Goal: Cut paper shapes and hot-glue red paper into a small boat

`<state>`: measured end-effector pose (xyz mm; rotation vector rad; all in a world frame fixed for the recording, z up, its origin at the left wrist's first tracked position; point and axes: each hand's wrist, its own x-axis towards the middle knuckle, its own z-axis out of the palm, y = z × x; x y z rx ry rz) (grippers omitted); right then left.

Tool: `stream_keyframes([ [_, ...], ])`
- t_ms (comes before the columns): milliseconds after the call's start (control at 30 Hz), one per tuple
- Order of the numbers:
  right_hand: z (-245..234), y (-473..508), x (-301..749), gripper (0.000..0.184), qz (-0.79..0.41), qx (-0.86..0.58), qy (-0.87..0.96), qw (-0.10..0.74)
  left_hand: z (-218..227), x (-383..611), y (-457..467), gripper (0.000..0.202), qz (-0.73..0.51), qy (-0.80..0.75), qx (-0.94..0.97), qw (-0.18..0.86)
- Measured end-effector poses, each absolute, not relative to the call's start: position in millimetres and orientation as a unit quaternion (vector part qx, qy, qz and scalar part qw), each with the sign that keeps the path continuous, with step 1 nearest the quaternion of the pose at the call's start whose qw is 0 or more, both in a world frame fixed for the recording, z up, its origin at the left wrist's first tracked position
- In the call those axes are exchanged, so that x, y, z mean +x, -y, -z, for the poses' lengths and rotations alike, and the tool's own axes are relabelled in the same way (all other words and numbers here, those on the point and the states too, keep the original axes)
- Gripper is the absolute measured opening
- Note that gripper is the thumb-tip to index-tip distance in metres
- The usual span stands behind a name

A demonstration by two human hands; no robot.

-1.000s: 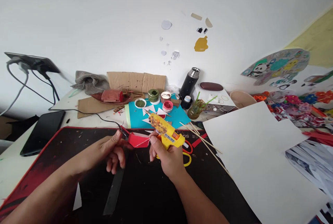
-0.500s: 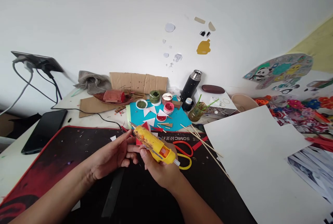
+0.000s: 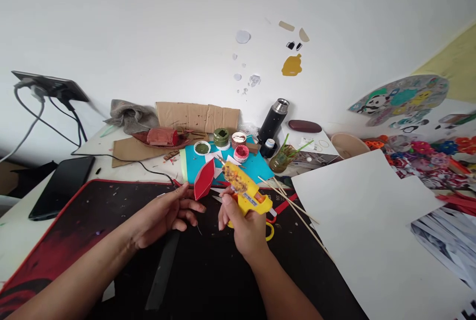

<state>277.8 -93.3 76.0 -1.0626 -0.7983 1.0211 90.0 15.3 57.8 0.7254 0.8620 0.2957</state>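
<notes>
My right hand grips a worn yellow hot glue gun, its nozzle pointing up and left. My left hand is turned palm inward, with a red leaf-shaped paper piece between its thumb and fingers; the exact contact is hard to see. This piece has pale edges and a crease along it. A thin strand hangs below the left fingertips. Scissors with red and yellow handles lie partly hidden behind the right hand.
Paint pots stand on a blue sheet behind the hands. Wooden sticks and white card lie to the right. At the left are a phone and a cable. A black flask leans near the wall.
My right hand has moved the glue gun right and upward, away from my left hand. The red paper piece now shows fully and stands more upright. My left hand has barely moved.
</notes>
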Motion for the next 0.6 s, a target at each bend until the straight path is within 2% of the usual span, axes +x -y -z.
stream_keyframes([
  [133, -77, 87, 281, 0.055, -0.470, -0.459, 0.321, 0.682, -59, 97, -21, 0.055, -0.125, -0.435, 0.350, 0.820],
  [300, -73, 84, 281, 0.059, -0.482, -0.461, 0.312, 0.677, -60, 105, -20, 0.034, -0.149, -0.474, 0.356, 0.792],
  [467, -68, 78, 285, 0.057, -0.476, -0.458, 0.266, 0.702, -61, 99, -14, 0.024, -0.219, -0.474, 0.349, 0.778],
  [600, -65, 74, 288, 0.055, -0.458, -0.456, 0.235, 0.726, -65, 92, -12, 0.029, -0.279, -0.458, 0.367, 0.760],
])
